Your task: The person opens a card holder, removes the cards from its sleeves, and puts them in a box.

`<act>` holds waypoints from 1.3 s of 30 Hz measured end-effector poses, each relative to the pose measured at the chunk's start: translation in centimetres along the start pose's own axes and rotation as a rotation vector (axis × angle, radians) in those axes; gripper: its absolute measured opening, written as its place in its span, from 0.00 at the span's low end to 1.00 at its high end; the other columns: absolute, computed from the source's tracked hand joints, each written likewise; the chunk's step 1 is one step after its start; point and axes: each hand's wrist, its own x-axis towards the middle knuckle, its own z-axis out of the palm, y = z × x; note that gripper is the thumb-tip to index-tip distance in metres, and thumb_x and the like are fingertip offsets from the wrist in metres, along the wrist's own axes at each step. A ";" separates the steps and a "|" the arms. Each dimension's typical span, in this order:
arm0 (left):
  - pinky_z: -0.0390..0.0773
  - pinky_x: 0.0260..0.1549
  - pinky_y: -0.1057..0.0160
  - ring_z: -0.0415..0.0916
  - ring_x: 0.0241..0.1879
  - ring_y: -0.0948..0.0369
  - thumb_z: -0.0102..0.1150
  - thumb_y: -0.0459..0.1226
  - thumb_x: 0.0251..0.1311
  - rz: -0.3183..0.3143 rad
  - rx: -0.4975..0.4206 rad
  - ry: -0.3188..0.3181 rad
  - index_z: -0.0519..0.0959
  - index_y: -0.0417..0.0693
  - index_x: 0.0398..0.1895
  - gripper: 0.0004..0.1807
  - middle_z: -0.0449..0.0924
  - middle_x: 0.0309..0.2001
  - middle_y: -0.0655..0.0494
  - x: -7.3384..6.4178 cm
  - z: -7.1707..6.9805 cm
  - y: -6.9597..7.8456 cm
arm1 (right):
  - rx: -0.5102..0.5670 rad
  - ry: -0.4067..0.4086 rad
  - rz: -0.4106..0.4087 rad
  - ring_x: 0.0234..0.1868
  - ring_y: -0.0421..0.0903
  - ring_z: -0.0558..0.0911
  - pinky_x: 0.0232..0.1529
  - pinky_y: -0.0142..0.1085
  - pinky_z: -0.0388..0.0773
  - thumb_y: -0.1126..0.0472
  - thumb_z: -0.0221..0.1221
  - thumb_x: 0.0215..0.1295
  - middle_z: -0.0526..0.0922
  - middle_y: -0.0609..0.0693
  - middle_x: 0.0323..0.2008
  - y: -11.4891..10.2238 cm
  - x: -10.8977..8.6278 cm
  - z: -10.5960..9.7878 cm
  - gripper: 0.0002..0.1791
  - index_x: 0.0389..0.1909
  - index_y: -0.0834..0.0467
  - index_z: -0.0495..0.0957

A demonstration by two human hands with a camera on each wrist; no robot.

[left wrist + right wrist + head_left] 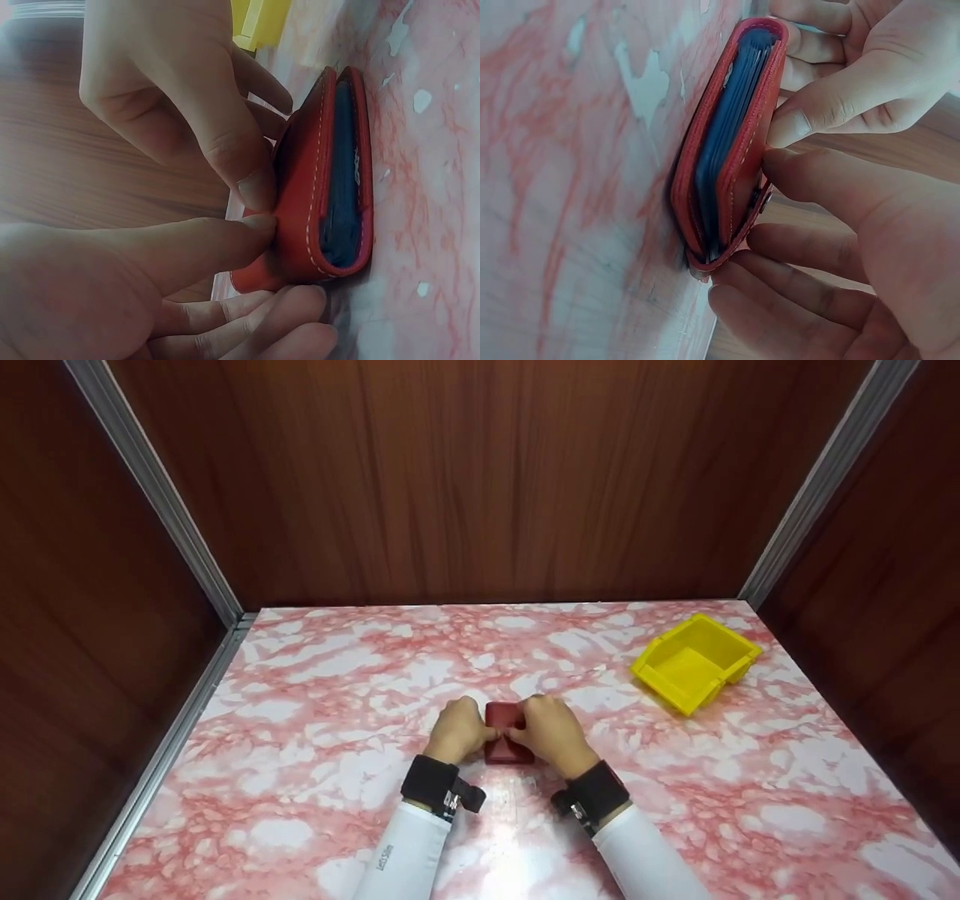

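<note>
A red leather card holder [510, 754] with pale stitching lies on the table in front of me. Blue card sleeves [735, 112] show between its covers in the right wrist view. My left hand [459, 731] grips its spine side, thumb on the top cover and fingers curled along the edge. From the opposite side my right hand [556, 731] holds it, its thumb tip on the cover beside the left thumb. The right fingers lie against a strap [754, 214] with a metal snap, which stands away from the cover.
A yellow plastic bin [694, 664] sits at the back right of the pink-and-white marbled table [315, 735]. Dark wood-grain panels [465, 480] with grey metal corner posts enclose the back and both sides.
</note>
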 end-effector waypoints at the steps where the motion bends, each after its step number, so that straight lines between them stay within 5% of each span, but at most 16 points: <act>1: 0.80 0.15 0.61 0.80 0.16 0.58 0.80 0.42 0.55 -0.006 -0.004 -0.003 0.84 0.41 0.28 0.15 0.84 0.22 0.51 0.0 -0.1 0.0 | 0.000 -0.001 0.001 0.25 0.51 0.80 0.31 0.50 0.84 0.58 0.80 0.57 0.86 0.57 0.25 -0.1 0.0 0.0 0.16 0.24 0.62 0.84; 13: 0.81 0.27 0.63 0.80 0.27 0.58 0.83 0.46 0.52 0.023 0.081 0.052 0.84 0.44 0.30 0.18 0.86 0.32 0.50 1.1 0.8 -0.6 | -0.044 0.068 -0.100 0.23 0.51 0.83 0.27 0.54 0.86 0.69 0.75 0.51 0.86 0.56 0.22 -0.6 0.0 0.4 0.11 0.17 0.60 0.83; 20: 0.80 0.26 0.62 0.80 0.27 0.59 0.85 0.49 0.48 0.045 0.097 0.081 0.85 0.45 0.31 0.21 0.86 0.31 0.53 1.6 1.3 -1.2 | -0.031 0.078 -0.116 0.23 0.53 0.83 0.27 0.54 0.85 0.70 0.75 0.51 0.86 0.57 0.22 -0.5 0.0 0.4 0.10 0.18 0.61 0.83; 39: 0.81 0.20 0.65 0.82 0.20 0.61 0.83 0.48 0.50 0.026 0.053 0.038 0.83 0.47 0.27 0.19 0.84 0.24 0.55 1.6 1.1 -1.4 | 0.000 0.048 -0.115 0.22 0.44 0.71 0.25 0.47 0.80 0.70 0.74 0.51 0.81 0.52 0.18 -0.3 0.0 0.3 0.13 0.16 0.60 0.80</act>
